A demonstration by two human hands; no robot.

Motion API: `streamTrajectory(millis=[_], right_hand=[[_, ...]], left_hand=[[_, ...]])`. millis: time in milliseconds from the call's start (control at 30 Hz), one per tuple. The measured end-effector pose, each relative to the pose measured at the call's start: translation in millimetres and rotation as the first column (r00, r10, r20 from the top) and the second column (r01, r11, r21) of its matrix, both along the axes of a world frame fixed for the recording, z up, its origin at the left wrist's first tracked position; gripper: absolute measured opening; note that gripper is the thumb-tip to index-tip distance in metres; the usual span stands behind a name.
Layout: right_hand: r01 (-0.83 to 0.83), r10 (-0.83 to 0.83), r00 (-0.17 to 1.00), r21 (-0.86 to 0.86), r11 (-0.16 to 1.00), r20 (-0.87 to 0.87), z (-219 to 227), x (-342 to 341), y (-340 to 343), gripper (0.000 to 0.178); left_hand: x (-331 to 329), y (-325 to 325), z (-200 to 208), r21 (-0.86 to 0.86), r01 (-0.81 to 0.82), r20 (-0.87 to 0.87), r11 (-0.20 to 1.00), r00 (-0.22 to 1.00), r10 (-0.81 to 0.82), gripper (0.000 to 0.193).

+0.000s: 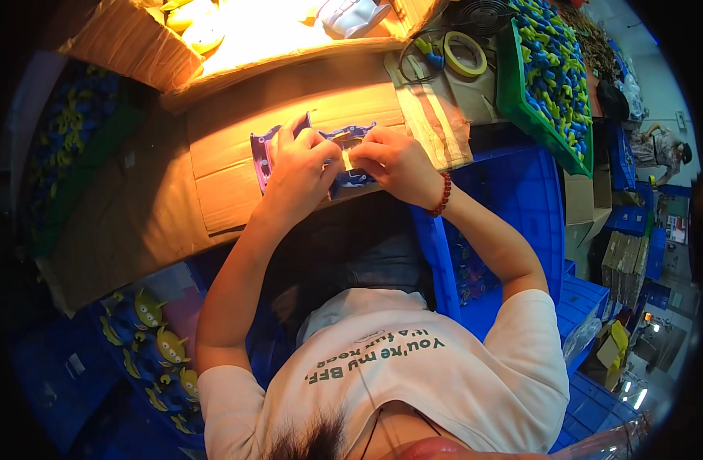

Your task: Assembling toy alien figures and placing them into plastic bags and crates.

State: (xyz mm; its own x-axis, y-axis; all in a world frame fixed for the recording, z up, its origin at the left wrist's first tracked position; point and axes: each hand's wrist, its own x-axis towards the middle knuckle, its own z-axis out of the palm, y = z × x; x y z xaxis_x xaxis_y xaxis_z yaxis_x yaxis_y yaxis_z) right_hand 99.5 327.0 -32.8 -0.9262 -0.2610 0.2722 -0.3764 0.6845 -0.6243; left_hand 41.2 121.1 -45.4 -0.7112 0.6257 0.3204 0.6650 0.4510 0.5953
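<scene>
Both hands are over the cardboard, bent over a hollow dark-blue and purple plastic shell part (261, 159) with small round posts inside. My left hand (299, 167) lies across its left half, thumb and fingers closed on it. My right hand (401, 162), with a red bead bracelet at the wrist, pinches at the right half. A small pale yellowish piece (347, 159) shows between the two hands' fingertips; its exact kind is too small to tell. My fingers hide much of the shell's middle.
Beyond the hands stands a brightly lit cardboard box (290, 65) with yellow and white parts. Yellow tape (465, 54) lies to its right, beside a green crate (512, 115) of blue and green pieces. Blue bins (520, 199) flank me; green three-eyed figures (171, 345) sit lower left.
</scene>
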Motion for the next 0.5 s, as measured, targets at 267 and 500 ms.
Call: streamTrajectory(millis=[267,500], right_hand=[[0.004,-0.004,1.0,0.036,0.999,0.017,-6.6,-1.7,-6.1,0.011],[0.001,-0.001,1.0,0.025,1.0,0.009,-9.1,-5.9,-0.4,0.009]], left_hand=[[5.6,9.5,3.6,-0.118,-0.067,-0.099,0.991,0.994,0.055,0.01],[-2.6,11.3,5.5,-0.146,0.021,-0.075,0.989,0.997,-0.032,0.015]])
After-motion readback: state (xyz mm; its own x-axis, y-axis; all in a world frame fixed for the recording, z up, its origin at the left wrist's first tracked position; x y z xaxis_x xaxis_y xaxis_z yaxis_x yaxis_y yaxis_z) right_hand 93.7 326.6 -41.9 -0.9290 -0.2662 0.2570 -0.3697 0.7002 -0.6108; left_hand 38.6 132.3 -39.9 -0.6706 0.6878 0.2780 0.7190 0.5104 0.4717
